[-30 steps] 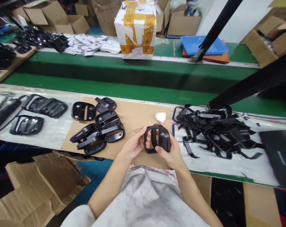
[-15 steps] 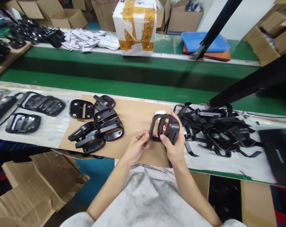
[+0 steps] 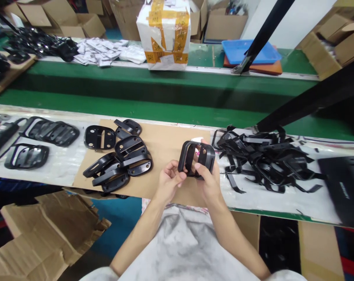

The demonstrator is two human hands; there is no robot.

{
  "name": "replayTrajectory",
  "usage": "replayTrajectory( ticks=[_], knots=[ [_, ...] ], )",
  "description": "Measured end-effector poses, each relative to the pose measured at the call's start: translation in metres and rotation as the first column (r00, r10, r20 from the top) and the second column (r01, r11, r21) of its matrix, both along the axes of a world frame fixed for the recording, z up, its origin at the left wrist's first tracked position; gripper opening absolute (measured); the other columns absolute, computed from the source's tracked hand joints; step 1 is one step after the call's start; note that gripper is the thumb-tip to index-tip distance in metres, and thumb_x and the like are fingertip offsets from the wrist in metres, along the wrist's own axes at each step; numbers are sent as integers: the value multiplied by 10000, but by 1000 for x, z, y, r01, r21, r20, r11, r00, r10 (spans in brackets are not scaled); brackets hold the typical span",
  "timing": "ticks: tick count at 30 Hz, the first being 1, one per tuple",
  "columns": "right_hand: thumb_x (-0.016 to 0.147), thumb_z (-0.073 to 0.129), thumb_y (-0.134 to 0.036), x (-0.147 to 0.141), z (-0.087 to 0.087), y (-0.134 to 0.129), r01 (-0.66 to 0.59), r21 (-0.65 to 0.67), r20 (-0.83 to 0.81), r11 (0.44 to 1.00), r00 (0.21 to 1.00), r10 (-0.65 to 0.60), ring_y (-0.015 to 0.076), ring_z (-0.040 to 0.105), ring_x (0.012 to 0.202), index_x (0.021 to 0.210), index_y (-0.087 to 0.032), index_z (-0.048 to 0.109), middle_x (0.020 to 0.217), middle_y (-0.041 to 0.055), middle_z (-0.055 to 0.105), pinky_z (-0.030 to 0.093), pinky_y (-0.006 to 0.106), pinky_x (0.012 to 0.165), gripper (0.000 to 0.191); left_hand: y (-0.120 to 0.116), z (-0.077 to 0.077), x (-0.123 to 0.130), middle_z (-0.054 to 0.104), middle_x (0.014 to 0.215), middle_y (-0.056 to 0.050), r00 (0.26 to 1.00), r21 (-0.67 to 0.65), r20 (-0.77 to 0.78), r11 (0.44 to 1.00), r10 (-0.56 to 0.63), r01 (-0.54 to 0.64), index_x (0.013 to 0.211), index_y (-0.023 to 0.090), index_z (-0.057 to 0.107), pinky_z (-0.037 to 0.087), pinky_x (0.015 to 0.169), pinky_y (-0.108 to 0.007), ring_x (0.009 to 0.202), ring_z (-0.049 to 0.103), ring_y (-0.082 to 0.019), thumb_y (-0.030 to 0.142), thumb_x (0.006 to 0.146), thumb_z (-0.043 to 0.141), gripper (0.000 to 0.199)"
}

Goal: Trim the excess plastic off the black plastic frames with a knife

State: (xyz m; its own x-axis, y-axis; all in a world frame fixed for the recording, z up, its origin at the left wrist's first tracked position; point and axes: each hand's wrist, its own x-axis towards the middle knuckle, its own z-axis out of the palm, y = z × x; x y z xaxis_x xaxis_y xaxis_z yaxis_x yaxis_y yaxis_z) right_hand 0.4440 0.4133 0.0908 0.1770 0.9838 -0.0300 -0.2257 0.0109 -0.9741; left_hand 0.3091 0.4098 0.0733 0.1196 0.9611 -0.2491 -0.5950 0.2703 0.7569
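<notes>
A black plastic bracket [image 3: 206,156], a rounded plate with holes and a raised band forming a loop, is held above the cardboard sheet. My right hand [image 3: 211,184] grips its right side, thumb on the front and fingers behind, mostly hidden. At the lower left end of the loop, my left hand [image 3: 170,180] has its fingers closed on the edge. Several similar black brackets [image 3: 132,146] lie heaped to the left on the cardboard sheet [image 3: 162,136]. A small white label with red print [image 3: 197,152] shows through the opening; whether it sits on the bracket cannot be told.
Right of my hands lies a tangled pile of thin black bands [image 3: 264,160], with a dark flat panel [image 3: 342,187] beyond. More brackets [image 3: 27,156] and a black-handled tool [image 3: 1,136] are at far left. A taped white box [image 3: 164,35] and blue tray [image 3: 251,51] stand behind.
The bracket has moved slightly left and turned, so its loop and holes face me more. My left fingers have shifted round the loop's lower left end.
</notes>
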Motion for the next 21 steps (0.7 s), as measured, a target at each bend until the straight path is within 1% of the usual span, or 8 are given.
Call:
replayTrajectory(
  ticks=[1, 3, 6, 9, 13, 16, 19, 21],
  knots=[
    [881, 772, -410, 0, 0, 0, -30, -46, -97, 998, 995, 26, 316, 681, 1309, 1561, -285, 533, 1481, 94, 667, 579, 473, 1083, 732, -1, 0, -2, 687, 792, 7, 999, 13, 36, 999, -40, 40, 795, 148, 653, 302, 400, -157, 437, 454, -10, 479, 640, 1032, 527],
    [845, 804, -389, 1, -1, 1, -74, -82, -244, 994, 968, 52, 320, 677, 1314, 1560, -309, 544, 1480, 83, 671, 606, 453, 1028, 765, -2, -1, -4, 689, 861, -14, 986, 26, 93, 990, -140, 138, 841, 144, 669, 315, 402, -165, 448, 498, -21, 544, 768, 948, 493],
    [852, 792, -375, 2, -1, 1, -89, -52, -303, 995, 950, 69, 325, 678, 1309, 1585, -333, 531, 1477, 87, 676, 632, 441, 956, 780, -6, -1, -4, 716, 942, -52, 965, 16, 135, 975, -224, 224, 913, 137, 693, 241, 356, -175, 411, 469, -15, 607, 920, 792, 480],
    [867, 769, -359, 3, -4, 3, -59, -36, -276, 998, 960, 47, 315, 693, 1278, 1595, -324, 525, 1433, 93, 697, 628, 438, 962, 769, -7, 3, 2, 715, 906, -34, 971, -15, 173, 985, -166, 171, 907, 132, 697, 208, 365, -156, 396, 408, 11, 567, 920, 811, 450],
    [827, 784, -328, 6, -10, 7, -42, -53, -194, 998, 981, 31, 307, 722, 1206, 1573, -286, 550, 1348, 82, 736, 623, 412, 941, 783, -5, 13, 11, 724, 841, -14, 956, -79, 279, 990, -87, 113, 851, 117, 688, 203, 401, -134, 371, 260, 53, 479, 868, 887, 414],
    [814, 792, -326, 11, -13, 9, -63, -68, -237, 996, 970, 45, 308, 744, 1148, 1580, -261, 540, 1292, 84, 764, 628, 424, 921, 809, -5, 18, 15, 734, 825, -21, 947, -109, 315, 988, -67, 107, 835, 114, 684, 187, 400, -141, 367, 226, 53, 448, 853, 902, 400],
    [828, 804, -345, 20, -14, 8, -72, -52, -228, 996, 972, 59, 319, 721, 1226, 1590, -260, 532, 1355, 92, 745, 623, 440, 970, 814, -9, 17, 13, 735, 859, -18, 948, -105, 305, 986, -94, 132, 846, 124, 694, 170, 393, -161, 363, 217, 48, 451, 875, 881, 378],
    [843, 812, -380, 28, -11, 6, -110, -28, -125, 993, 986, 106, 315, 726, 1217, 1596, -256, 536, 1374, 88, 737, 619, 451, 1001, 811, -11, 14, 7, 736, 911, -30, 954, -89, 247, 977, -167, 194, 880, 130, 721, 211, 409, -175, 382, 288, 33, 463, 902, 855, 360]
  ],
)
